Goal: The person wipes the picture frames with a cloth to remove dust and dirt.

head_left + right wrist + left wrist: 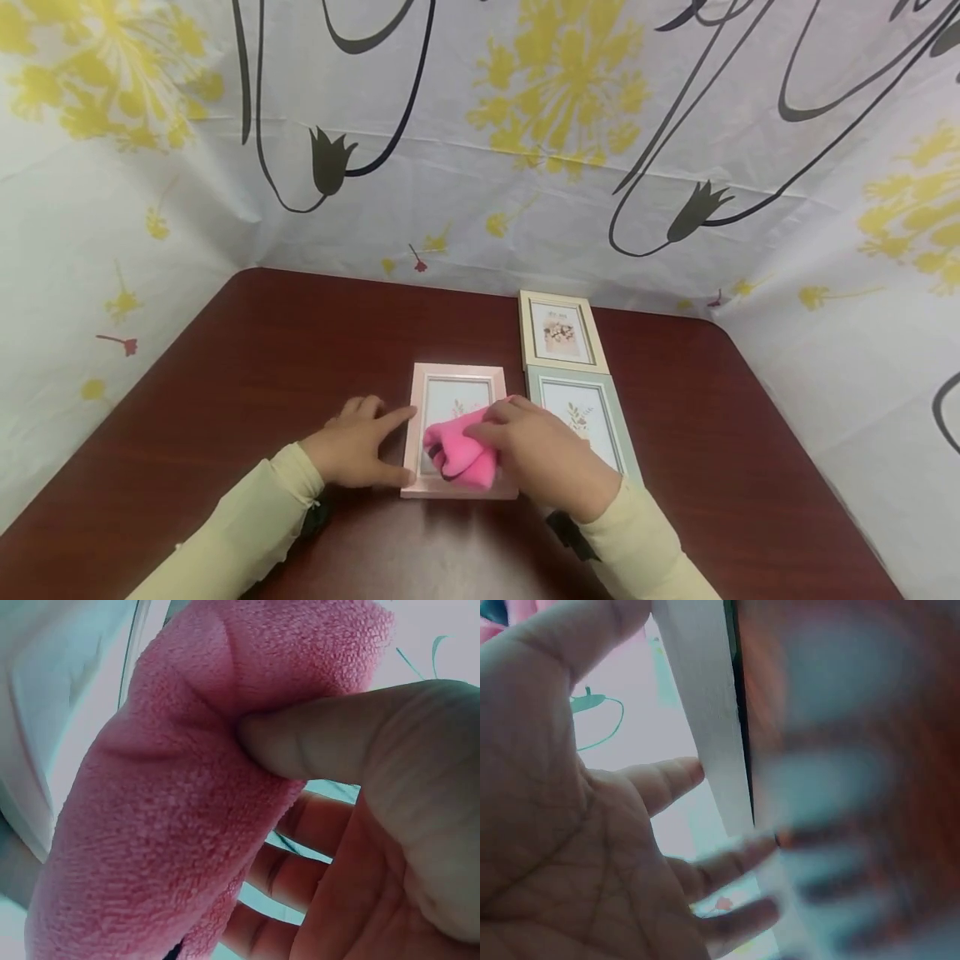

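Observation:
A folded pink plush cloth point(461, 454) lies over the lower right of a pink picture frame point(423, 371), which is flat on the table. My right hand point(555, 458) pinches this cloth; the right wrist view shows the thumb pressed into its fuzzy pile point(165, 795), other fingers behind. At the pink frame's left edge, my left hand point(352, 446) touches the side with spread thumb and forefinger. In the left wrist view, the fingers of that hand point(570, 832) are extended beside the frame's edge point(694, 682). The cloth hides part of the frame's picture.
Right of the pink frame lies a pale green picture frame point(618, 425), partly behind my right hand. A cream picture frame point(527, 333) adjoins it at the back. The dark red-brown table point(337, 325) meets a flower-printed white sheet point(450, 175) at the rear and sides.

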A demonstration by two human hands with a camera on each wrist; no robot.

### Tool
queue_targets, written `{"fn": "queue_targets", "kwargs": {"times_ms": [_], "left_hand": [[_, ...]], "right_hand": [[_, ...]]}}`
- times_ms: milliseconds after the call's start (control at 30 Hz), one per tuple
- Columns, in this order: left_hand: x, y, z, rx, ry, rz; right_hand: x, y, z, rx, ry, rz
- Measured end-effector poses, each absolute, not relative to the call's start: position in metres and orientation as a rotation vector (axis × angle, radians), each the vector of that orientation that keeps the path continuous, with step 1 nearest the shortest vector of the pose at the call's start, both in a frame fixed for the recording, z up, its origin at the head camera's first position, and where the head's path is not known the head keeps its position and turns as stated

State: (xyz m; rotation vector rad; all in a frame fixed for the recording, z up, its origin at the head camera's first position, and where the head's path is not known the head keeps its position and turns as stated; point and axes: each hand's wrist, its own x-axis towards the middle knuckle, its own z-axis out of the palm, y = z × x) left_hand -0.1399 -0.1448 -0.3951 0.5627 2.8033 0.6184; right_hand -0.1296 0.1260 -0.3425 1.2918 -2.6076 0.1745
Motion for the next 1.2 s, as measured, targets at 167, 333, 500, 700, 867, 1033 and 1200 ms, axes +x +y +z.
{"fn": "queue_targets", "kwargs": {"times_ms": [167,333,500,700,867,1033,1200], "left_hand": [[-0.155,-0.145,-0.396,0.489,2.827,0.586],[-0.173,-0.147,-0.402,0.482,2.797,0.606],[-0.185,-0.149,-0.403,0.439,2.756,0.632],[-0.187,-0.152,-0.404,0.445,2.73,0.65],[-0.185,-0.153,-0.404,0.439,2.718,0.662],[-0.184,-0.152,-0.404,0.428,2.701,0.674],[-0.182,-0.15,-0.404,0.424,2.689,0.669]], "right_hand": [[-0.126,0.114,-0.348,1.313,-2.631,0.125],[-0.129,0.101,-0.356,1.263,-2.637,0.017],[-0.135,0.089,-0.366,1.237,-2.67,-0.059],[-0.135,0.086,-0.373,1.25,-2.728,-0.08],[-0.136,0.095,-0.368,1.211,-2.791,-0.043],[-0.138,0.117,-0.356,1.022,-2.925,-0.013],[-0.14,0.128,-0.353,0.91,-2.961,-0.076]]}}
